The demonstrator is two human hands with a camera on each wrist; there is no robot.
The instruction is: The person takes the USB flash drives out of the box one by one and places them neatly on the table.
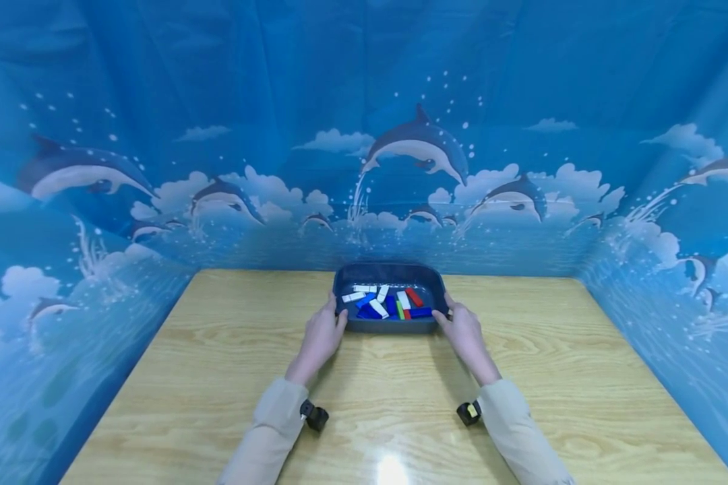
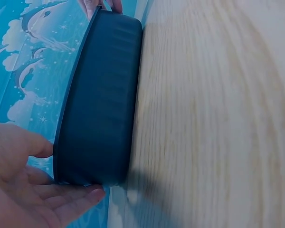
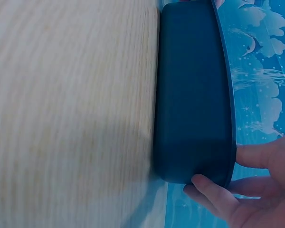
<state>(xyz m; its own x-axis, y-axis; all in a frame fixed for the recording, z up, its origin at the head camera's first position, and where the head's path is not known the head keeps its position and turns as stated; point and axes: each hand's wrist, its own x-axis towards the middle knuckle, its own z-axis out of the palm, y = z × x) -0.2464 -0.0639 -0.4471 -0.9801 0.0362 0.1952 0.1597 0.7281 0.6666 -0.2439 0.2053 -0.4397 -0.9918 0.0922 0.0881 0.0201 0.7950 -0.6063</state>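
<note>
A dark blue plastic bin (image 1: 394,327) is at the far middle of the table, seen from outside in both wrist views. In it lie several small oblong blocks: white (image 1: 378,308), blue (image 1: 420,312), red (image 1: 414,296) and green (image 1: 400,310). My left hand (image 1: 323,331) holds the bin's left end, the thumb at the rim and the fingers against the end wall. At the opposite end my right hand (image 1: 464,333) grips in the same way. The right wrist view shows its thumb at the rim and fingertips (image 3: 202,183) on the outer wall.
The wood-grain table (image 1: 218,377) stretches in front of the bin and to both sides. A blue dolphin-print curtain (image 1: 364,236) stands close behind the bin and along the left and right sides. Each wrist carries a small black camera (image 1: 317,417).
</note>
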